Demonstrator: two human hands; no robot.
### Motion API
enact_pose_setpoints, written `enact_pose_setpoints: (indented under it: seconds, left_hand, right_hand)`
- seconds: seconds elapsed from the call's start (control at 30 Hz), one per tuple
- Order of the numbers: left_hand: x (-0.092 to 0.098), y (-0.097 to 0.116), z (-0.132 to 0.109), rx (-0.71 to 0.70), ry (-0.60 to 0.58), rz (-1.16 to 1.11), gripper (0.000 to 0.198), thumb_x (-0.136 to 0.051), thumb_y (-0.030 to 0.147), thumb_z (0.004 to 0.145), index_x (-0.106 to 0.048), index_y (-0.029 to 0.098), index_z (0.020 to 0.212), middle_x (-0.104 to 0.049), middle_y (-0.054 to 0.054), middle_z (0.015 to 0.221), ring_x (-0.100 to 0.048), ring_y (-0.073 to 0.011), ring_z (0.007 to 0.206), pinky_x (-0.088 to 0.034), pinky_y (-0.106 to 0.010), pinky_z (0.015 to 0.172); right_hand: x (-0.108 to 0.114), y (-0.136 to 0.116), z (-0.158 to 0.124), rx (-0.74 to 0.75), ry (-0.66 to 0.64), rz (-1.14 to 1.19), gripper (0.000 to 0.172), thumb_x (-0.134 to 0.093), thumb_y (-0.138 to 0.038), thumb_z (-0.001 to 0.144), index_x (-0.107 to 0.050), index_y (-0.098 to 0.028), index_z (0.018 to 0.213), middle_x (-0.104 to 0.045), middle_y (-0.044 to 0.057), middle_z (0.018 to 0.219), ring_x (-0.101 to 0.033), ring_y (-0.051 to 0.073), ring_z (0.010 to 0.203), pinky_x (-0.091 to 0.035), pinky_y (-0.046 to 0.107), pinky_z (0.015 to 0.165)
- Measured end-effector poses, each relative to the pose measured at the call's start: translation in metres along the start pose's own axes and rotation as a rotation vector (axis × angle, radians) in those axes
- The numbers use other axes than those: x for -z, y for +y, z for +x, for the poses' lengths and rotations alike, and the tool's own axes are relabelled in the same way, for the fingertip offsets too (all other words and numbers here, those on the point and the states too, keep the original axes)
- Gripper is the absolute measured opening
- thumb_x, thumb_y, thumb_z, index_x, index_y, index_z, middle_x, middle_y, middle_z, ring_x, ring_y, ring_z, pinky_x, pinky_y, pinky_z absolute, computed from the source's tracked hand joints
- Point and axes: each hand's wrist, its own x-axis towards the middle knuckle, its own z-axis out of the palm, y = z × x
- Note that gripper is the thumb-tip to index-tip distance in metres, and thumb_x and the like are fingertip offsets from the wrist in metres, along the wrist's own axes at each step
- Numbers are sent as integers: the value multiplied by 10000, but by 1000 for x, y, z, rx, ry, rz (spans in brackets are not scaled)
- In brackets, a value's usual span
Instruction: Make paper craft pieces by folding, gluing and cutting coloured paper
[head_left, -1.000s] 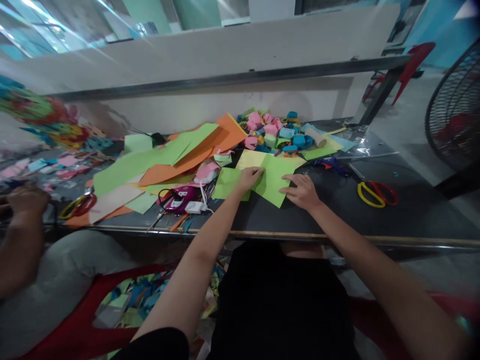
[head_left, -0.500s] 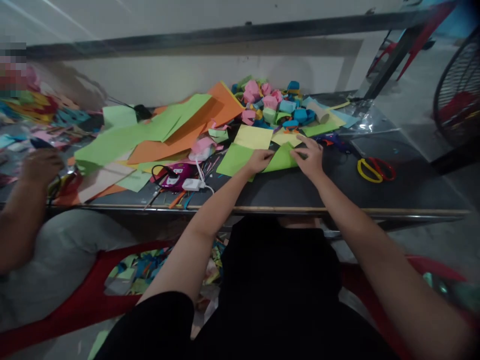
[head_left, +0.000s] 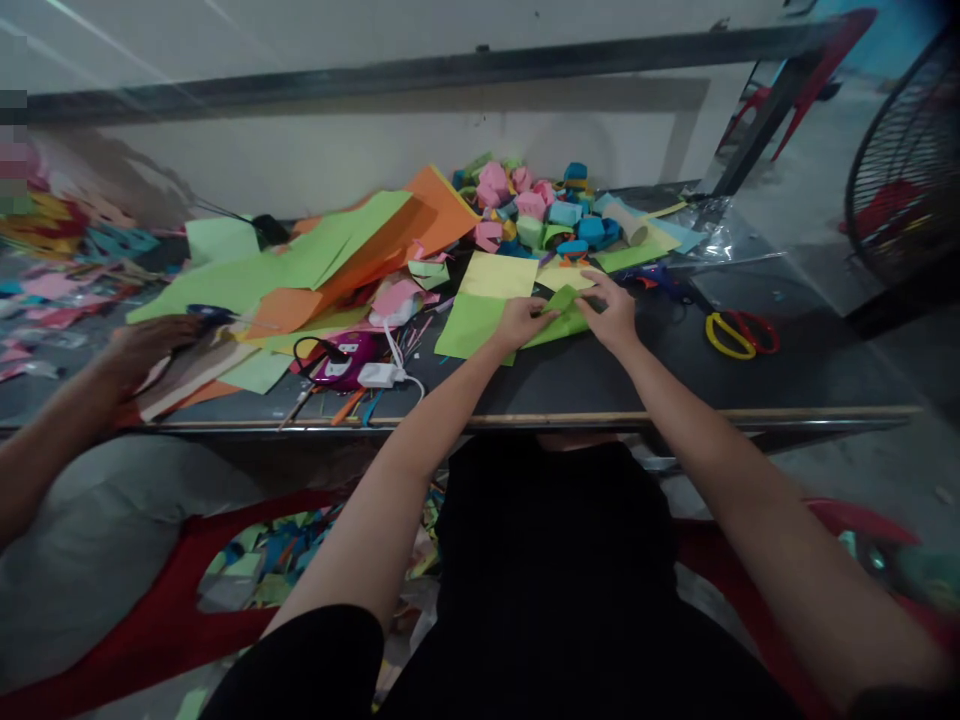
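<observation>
A bright green sheet of paper (head_left: 564, 312) is held between my two hands, its upper part bent into a fold. My left hand (head_left: 525, 324) pinches its left side. With thumb and fingers, my right hand (head_left: 609, 308) grips the right side of the same sheet. Under and left of my left hand lies another green paper (head_left: 466, 328). Just behind it is a pale yellow paper square (head_left: 498, 274), flat on the dark table (head_left: 600, 385).
Several folded paper pieces (head_left: 531, 205) are heaped at the back. Scissors (head_left: 739, 333) lie to the right, a purple power strip (head_left: 348, 362) to the left. Large green and orange sheets (head_left: 262, 275) spread farther left, where a co-worker's hand (head_left: 154, 345) holds a dark-handled tool (head_left: 208, 315).
The top of the green paper between my hands has been bent over into a fold. The co-worker's hand has moved right, over the large sheets.
</observation>
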Motion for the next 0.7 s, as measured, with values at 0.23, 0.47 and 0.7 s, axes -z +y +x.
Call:
enact_pose_setpoints:
  seconds: [0.23,0.47,0.7]
  left_hand:
    - [4,1,1,-156,51,143,644,-849,523,745,-376,213,435,-259,44,473,-293,-103,541,-221,-291,543]
    - [9,1,-2,-148,-9,141,641,-805,606,768,-404,207,467,-276,47,476,-319,-96,534,-233,-268,526]
    - [10,4,-5,-207,-87,170,635,-714,677,814,-447,192,504,-280,44,518,-277,-88,534,-213,-272,528]
  right_hand:
    - [-13,-8,25,42,-73,-27,308,-752,-527,867,-801,-225,828,-800,63,914,-730,275,930,-537,462,967]
    - [-18,-7,28,-67,-73,208,327,-758,-525,833,-788,-201,800,-795,63,881,-727,243,880,-574,402,866]
    - [-11,1,20,-58,-23,157,363,-728,-541,849,-799,-188,802,-784,61,822,-722,224,809,-563,371,818]
